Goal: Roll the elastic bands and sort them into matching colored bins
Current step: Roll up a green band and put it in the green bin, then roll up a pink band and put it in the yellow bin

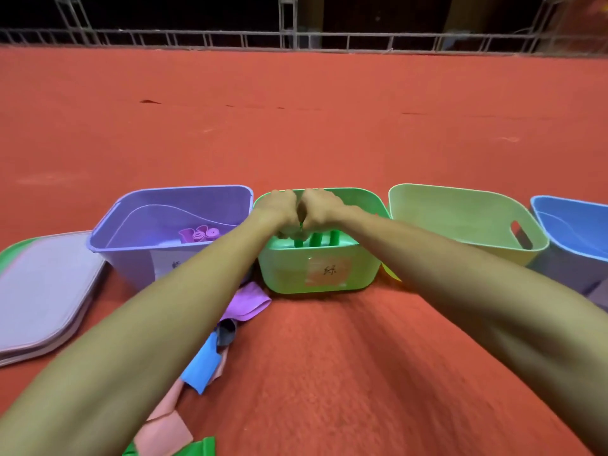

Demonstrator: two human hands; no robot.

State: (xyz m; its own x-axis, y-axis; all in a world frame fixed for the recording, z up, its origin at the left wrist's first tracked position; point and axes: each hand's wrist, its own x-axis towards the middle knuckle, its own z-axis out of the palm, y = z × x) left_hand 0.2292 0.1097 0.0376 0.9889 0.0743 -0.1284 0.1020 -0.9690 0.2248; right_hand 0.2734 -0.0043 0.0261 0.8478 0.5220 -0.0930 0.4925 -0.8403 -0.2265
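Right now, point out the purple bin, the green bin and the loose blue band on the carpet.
purple bin [184, 205]: head view, on its inner back wall.
green bin [286, 268]: head view, on its front outer wall.
loose blue band [200, 363]: head view, on the middle of its flat part.

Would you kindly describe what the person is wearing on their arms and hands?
No sleeves come into view: both arms are bare right to the frame's edge. The left hand and the right hand wear no gloves, and no watch, bracelet or ring is visible on the sides facing the camera.
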